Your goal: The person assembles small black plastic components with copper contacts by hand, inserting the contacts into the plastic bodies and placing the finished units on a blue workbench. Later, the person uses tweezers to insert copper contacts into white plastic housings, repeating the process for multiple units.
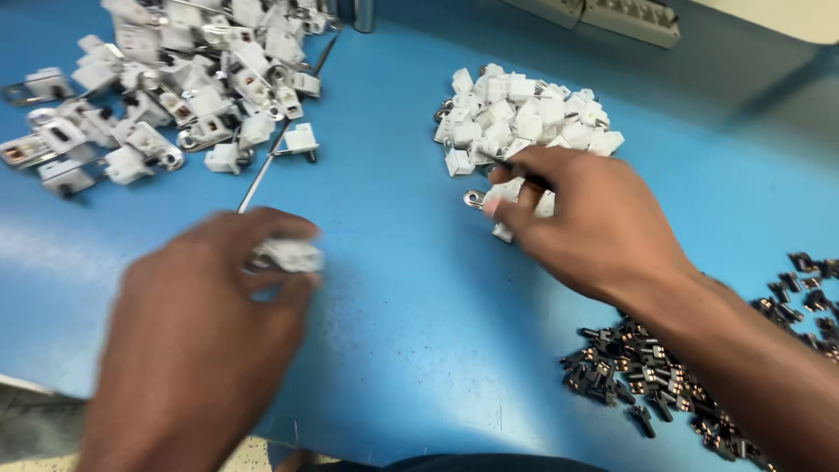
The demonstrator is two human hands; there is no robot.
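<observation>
Both hands work low over a smooth blue table top [411,332] with a faint sheen. On the near left, the left hand [197,341], blurred by motion, curls its thumb and fingers around a small white plastic block part [290,255], pinched at the fingertips just above the surface. Right of centre, the right hand [594,218] reaches into the near edge of a heap of small white plastic cube-shaped housings [524,118], its fingers bent down and closing on one white piece with a round metal eyelet [476,199] that pokes out to the left of the fingertips; whether the piece is fully gripped or only touched cannot be told.

At the far left lies a looser, wider spread of assembled white plastic pieces with shiny metal clips and rings [175,87], angular and jumbled. A thin, straight metal rod [266,170] runs diagonally from that spread toward the left hand. At the near right, beneath and beside the right forearm, sits a scatter of small dark metal contacts with coppery glints [647,376], tiny and bent in shape. A pale grey strip-like unit [612,17] lies along the far edge.
</observation>
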